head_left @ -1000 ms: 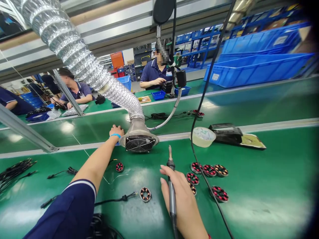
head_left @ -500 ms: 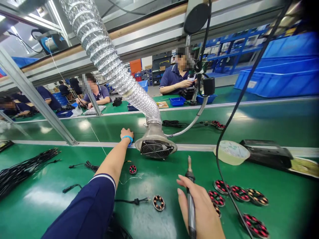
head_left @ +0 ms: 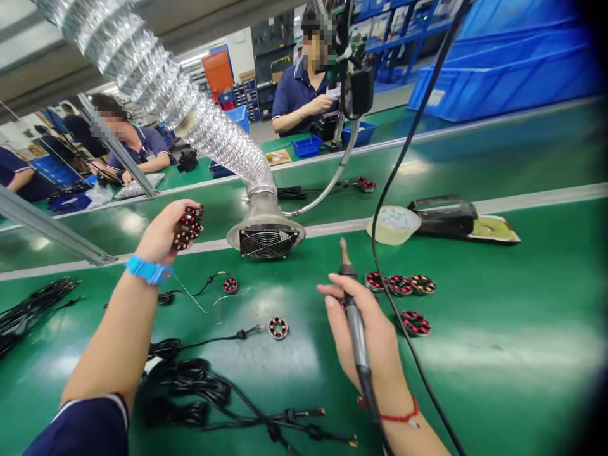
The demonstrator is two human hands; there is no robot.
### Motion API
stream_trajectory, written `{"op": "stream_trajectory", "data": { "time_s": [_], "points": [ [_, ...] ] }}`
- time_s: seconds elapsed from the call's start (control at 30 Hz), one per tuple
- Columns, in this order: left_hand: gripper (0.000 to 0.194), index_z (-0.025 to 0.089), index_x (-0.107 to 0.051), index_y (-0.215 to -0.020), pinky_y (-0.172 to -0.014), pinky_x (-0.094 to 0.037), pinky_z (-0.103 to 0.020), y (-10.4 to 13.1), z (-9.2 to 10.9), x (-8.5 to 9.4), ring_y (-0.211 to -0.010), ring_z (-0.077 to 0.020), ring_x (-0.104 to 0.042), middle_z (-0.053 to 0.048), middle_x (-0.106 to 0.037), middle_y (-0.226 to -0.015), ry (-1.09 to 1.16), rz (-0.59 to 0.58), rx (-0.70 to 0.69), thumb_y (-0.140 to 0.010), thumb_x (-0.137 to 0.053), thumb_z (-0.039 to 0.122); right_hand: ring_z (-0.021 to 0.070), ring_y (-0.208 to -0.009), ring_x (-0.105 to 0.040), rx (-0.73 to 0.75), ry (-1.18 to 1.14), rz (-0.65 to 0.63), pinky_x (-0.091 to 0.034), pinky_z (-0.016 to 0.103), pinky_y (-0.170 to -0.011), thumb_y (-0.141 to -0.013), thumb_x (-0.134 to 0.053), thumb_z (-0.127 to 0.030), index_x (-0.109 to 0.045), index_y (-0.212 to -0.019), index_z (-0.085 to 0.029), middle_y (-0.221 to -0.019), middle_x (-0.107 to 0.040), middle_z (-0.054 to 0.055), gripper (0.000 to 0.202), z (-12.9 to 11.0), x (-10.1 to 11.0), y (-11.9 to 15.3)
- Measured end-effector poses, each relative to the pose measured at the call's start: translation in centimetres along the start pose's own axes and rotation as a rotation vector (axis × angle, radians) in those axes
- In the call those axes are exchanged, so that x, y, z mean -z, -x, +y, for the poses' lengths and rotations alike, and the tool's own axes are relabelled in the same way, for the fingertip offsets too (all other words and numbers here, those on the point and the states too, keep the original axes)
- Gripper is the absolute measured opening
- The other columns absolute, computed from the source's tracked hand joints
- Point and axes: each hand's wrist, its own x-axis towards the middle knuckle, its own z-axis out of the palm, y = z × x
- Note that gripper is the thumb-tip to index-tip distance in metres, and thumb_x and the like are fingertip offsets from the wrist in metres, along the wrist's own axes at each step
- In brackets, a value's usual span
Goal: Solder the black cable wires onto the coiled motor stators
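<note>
Head view: holding a clump of wound stators (head_left: 189,227) in the left hand (head_left: 164,229), fingers curled closed around the clump, raised near the fume-extraction hood (head_left: 262,214); impossible to count exactly. Gripping a soldering iron (head_left: 357,332) loosely in the right hand (head_left: 377,339), fingers partly curled about the handle, bare tip (head_left: 344,253) pointing up and away, just left of the loose stators (head_left: 415,323) on the green bench (head_left: 498,361).

Could drop or scrape stators through carrying several in one grasp. Could burn skin or singe insulation by swinging the tip, if hot, toward the left arm or the cables (head_left: 204,383). Might snag the right forearm on the black cord (head_left: 418,115), or drag stators with it.

No brand legible. Too small to read on the blue bin's label (head_left: 436,98); too blurred on the round tub (head_left: 394,226).
</note>
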Motion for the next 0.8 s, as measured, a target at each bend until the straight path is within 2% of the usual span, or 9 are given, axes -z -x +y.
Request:
{"op": "stream_trajectory", "data": {
  "time_s": [0.07, 0.1, 0.17, 0.23, 0.33, 0.43, 0.5, 0.63, 0.8],
  "points": [
    [0.033, 0.029, -0.063, -0.108, -0.048, -0.043, -0.022, 3.5, 1.4, -0.8, -0.064, -0.0102, -0.057, -0.002, -0.066, -0.103, -0.049, -0.218, -0.138, -0.093, -0.046, 0.053, 0.0173, -0.081, -0.071, -0.105, -0.070, 0.081, -0.056, 0.033, -0.073, -0.091, -0.055, -0.026, -0.060, -0.115, -0.024, -0.092, -0.075, 0.004, 0.025, -0.3, 0.5, -0.3],
    [0.030, 0.027, -0.066, -0.107, -0.066, -0.052, -0.024, 4.9, 1.8, -1.8, -0.082, -0.0132, -0.063, -0.003, -0.066, -0.114, -0.110, -0.323, -0.223, -0.095, -0.048, 0.048, 0.0169, -0.076, -0.070, -0.136, -0.103, 0.126, -0.056, 0.032, -0.069, -0.090, -0.056, -0.027, -0.061, -0.114, -0.024, -0.090, -0.075, 0.004, 0.024, -0.4, 0.7, -0.5],
    [0.026, 0.024, -0.069, -0.103, -0.098, -0.049, -0.032, 6.6, 1.7, -4.8, -0.112, -0.0188, -0.060, -0.005, -0.066, -0.118, -0.213, -0.541, -0.368, -0.095, -0.050, 0.039, 0.0164, -0.071, -0.069, -0.158, -0.154, 0.204, -0.054, 0.032, -0.068, -0.089, -0.058, -0.027, -0.061, -0.112, -0.023, -0.086, -0.074, 0.003, 0.023, -0.6, 1.0, -0.8],
    [0.027, 0.020, -0.069, -0.103, -0.105, -0.046, -0.034, 7.1, 0.6, -8.8, -0.112, -0.0186, -0.059, -0.008, -0.065, -0.112, -0.360, -0.752, -0.365, -0.095, -0.049, 0.036, 0.0169, -0.071, -0.069, -0.153, -0.173, 0.252, -0.054, 0.034, -0.071, -0.088, -0.059, -0.025, -0.061, -0.111, -0.023, -0.084, -0.073, 0.003, 0.023, -0.7, 1.1, -1.0],
    [0.034, 0.020, -0.068, -0.112, -0.100, -0.051, -0.041, 6.9, -2.5, -15.2, -0.107, -0.0219, -0.061, -0.012, -0.055, -0.124, -0.726, -0.774, -0.315, -0.094, -0.051, 0.044, 0.0185, -0.077, -0.070, -0.126, -0.177, 0.247, -0.054, 0.037, -0.076, -0.088, -0.059, -0.025, -0.060, -0.112, -0.022, -0.084, -0.073, 0.004, 0.024, -0.3, 1.0, -1.0],
    [0.041, 0.019, -0.061, -0.125, -0.086, -0.056, -0.046, 6.5, -5.3, -20.0, -0.123, -0.0344, -0.051, -0.018, -0.046, -0.137, -0.998, -0.746, -0.521, -0.093, -0.052, 0.043, 0.0196, -0.082, -0.071, -0.117, -0.185, 0.219, -0.055, 0.038, -0.078, -0.089, -0.058, -0.026, -0.059, -0.113, -0.021, -0.087, -0.073, 0.004, 0.025, 0.6, 0.7, -0.8],
    [0.048, 0.014, -0.053, -0.135, -0.093, -0.054, -0.046, 6.2, -6.0, -21.9, -0.128, -0.0359, -0.047, -0.021, -0.038, -0.146, -0.995, -0.745, -0.628, -0.095, -0.050, 0.040, 0.0207, -0.087, -0.072, -0.122, -0.195, 0.191, -0.056, 0.041, -0.084, -0.090, -0.057, -0.027, -0.058, -0.115, -0.021, -0.091, -0.073, 0.005, 0.026, 1.1, 0.5, -0.7],
    [0.054, 0.010, -0.049, -0.138, -0.114, -0.038, -0.041, 5.3, -4.7, -22.0, -0.138, -0.0320, -0.041, -0.021, -0.027, -0.155, -0.843, -0.885, -0.638, -0.091, -0.060, 0.036, 0.0221, -0.093, -0.071, -0.114, -0.202, 0.129, -0.054, 0.047, -0.094, -0.091, -0.057, -0.028, -0.057, -0.117, -0.022, -0.097, -0.073, 0.007, 0.027, 1.6, 0.2, -0.4],
    [0.034, 0.010, -0.060, -0.123, -0.103, -0.045, -0.033, 3.1, -2.8, -14.4, -0.116, -0.0216, -0.057, -0.014, -0.061, -0.125, -0.736, -0.836, -0.547, -0.094, -0.053, 0.028, 0.0216, -0.091, -0.072, -0.139, -0.165, 0.078, -0.055, 0.045, -0.090, -0.093, -0.055, -0.030, -0.057, -0.119, -0.023, -0.093, -0.072, 0.005, 0.027, 0.6, 0.3, 0.1]
  ]
}}
